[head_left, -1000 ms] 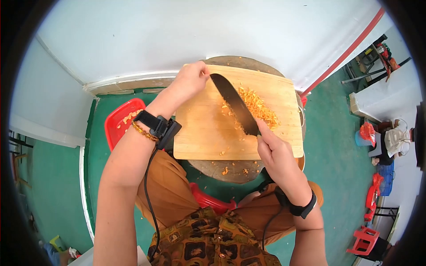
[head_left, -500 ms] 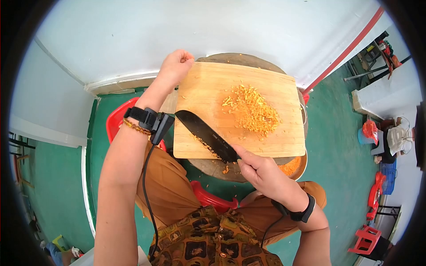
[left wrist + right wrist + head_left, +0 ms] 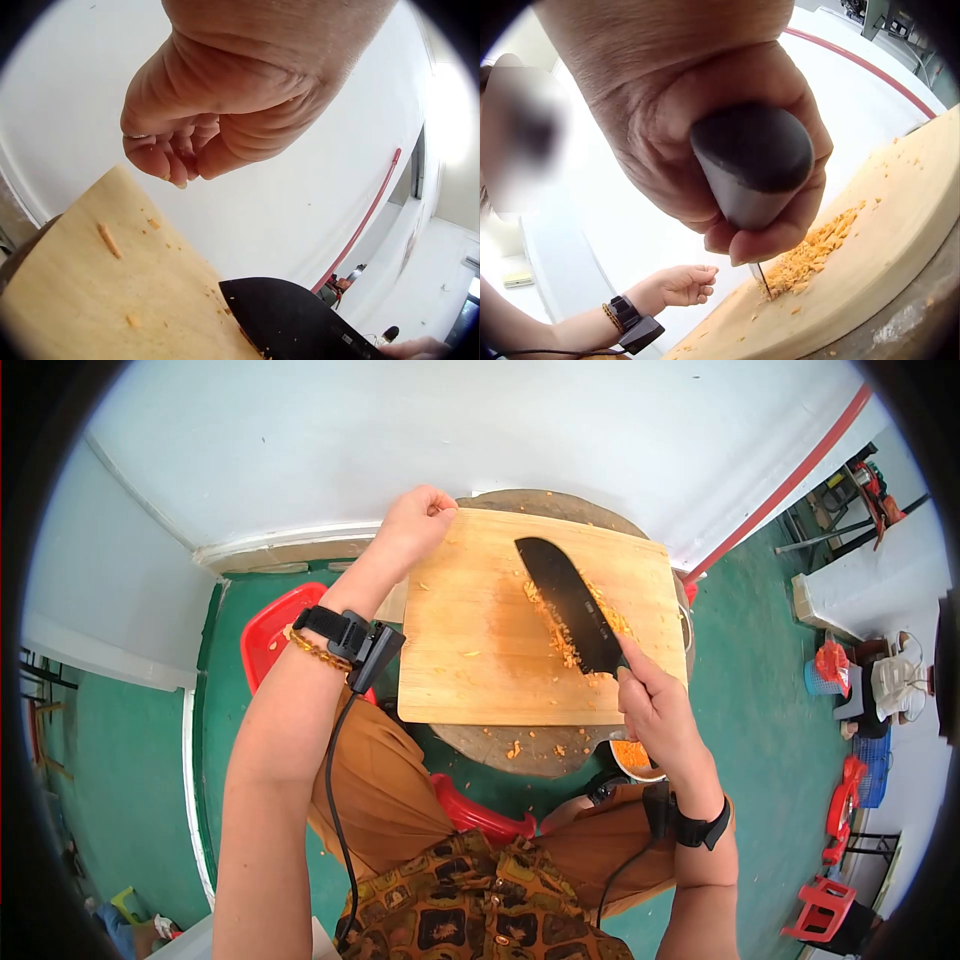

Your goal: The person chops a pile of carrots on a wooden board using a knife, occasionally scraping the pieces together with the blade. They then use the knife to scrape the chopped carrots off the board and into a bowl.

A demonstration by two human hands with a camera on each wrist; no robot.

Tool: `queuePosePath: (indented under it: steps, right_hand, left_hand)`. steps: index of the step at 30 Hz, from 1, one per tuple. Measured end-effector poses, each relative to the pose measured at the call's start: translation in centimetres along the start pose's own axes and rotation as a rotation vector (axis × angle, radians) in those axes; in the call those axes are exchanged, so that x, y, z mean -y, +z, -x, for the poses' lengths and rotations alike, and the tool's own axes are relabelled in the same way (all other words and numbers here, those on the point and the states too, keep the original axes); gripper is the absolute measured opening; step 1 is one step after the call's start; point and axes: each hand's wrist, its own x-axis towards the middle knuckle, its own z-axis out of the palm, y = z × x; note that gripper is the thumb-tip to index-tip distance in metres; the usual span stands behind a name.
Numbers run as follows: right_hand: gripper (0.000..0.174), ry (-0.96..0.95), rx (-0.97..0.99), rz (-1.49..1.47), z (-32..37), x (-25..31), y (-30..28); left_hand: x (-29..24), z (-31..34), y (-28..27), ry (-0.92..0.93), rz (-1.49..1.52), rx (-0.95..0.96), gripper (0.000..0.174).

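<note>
My right hand point(image 3: 655, 710) grips the handle of a wide black knife point(image 3: 568, 600), its blade tilted over the wooden board point(image 3: 450, 670). Chopped orange bits point(image 3: 545, 622) lie along both sides of the blade. In the right wrist view the fingers wrap round the dark handle point(image 3: 750, 161), and the blade's edge meets the orange heap point(image 3: 810, 259). My left hand point(image 3: 418, 525) hovers by the board's far left corner, nothing visible in it; the left wrist view shows that hand point(image 3: 232, 90) with loosely curled fingers, above and apart from the board.
Beneath the board is a round stump point(image 3: 500, 750). A red basin point(image 3: 268, 640) stands on the floor to the left; a bowl of orange bits point(image 3: 632, 756) is at the board's near right. White wall point(image 3: 450, 430) rises behind. A red stool point(image 3: 822, 908) stands far right.
The knife swept to the board's near left edge, then returned right to the orange heap. My left hand moved away from the blade, up and left, then slightly back right.
</note>
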Motion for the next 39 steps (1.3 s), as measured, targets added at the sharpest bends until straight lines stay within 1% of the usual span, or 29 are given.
queuePosePath:
  steps: [3, 6, 8, 10, 12, 15, 21, 24, 27, 30, 33, 36, 39]
  right_hand:
    - [0.041, -0.073, -0.071, 0.092, -0.1, 0.0, 0.5]
    - [0.044, -0.170, -0.066, 0.234, -0.3, -0.8, 0.6]
    - [0.045, -0.206, -0.091, 0.239, 0.0, -0.3, 0.6]
    - [0.046, -0.249, -0.098, 0.249, -0.1, -0.1, 0.9]
    - [0.046, -0.301, -0.100, 0.261, -0.1, -0.6, 1.2]
    - [0.046, -0.247, -0.052, 0.336, -0.1, -0.4, 1.0]
    - [0.047, -0.313, -0.108, 0.268, -0.1, -0.2, 1.2]
    - [0.048, -0.268, 0.004, 0.374, -0.3, -0.2, 0.9]
    - [0.048, -0.268, -0.001, 0.335, -0.6, 0.1, 0.3]
    - [0.049, -0.331, -0.058, 0.356, -0.3, 1.3, 0.2]
    - [0.048, -0.434, -0.083, 0.339, -0.2, 0.7, 0.9]
    - [0.048, -0.389, 0.002, 0.389, -0.6, -0.3, 1.4]
    - [0.047, -0.354, -0.029, 0.369, -0.4, 0.5, 1.0]
  left_hand:
    - [0.0, 0.2, 0.1, 0.018, -0.004, 0.002, 0.015]
    - [-0.1, 0.2, 0.3, 0.034, -0.017, 0.028, 0.015]
    - [-0.2, 0.4, 0.3, 0.024, -0.021, 0.036, 0.014]
    - [-1.3, 1.1, 0.4, -0.006, -0.018, 0.042, 0.012]
    - [-1.2, 1.1, 0.4, 0.008, -0.050, 0.050, 0.012]
    - [-1.1, 0.8, 0.7, 0.038, -0.047, 0.065, 0.012]
    - [-0.4, 0.8, 1.4, 0.068, -0.107, 0.063, 0.011]
    - [-0.1, 0.8, 2.0, 0.102, -0.146, 0.101, 0.011]
    - [0.2, 1.2, 2.0, 0.109, -0.201, 0.143, 0.014]
    - [-0.1, 1.5, 2.1, 0.106, -0.269, 0.148, 0.016]
    - [0.0, 1.6, 2.0, 0.071, -0.292, 0.136, 0.018]
    - [0.3, 1.4, 2.2, 0.064, -0.300, 0.131, 0.018]
    - [0.7, 1.4, 2.2, 0.124, -0.331, 0.116, 0.017]
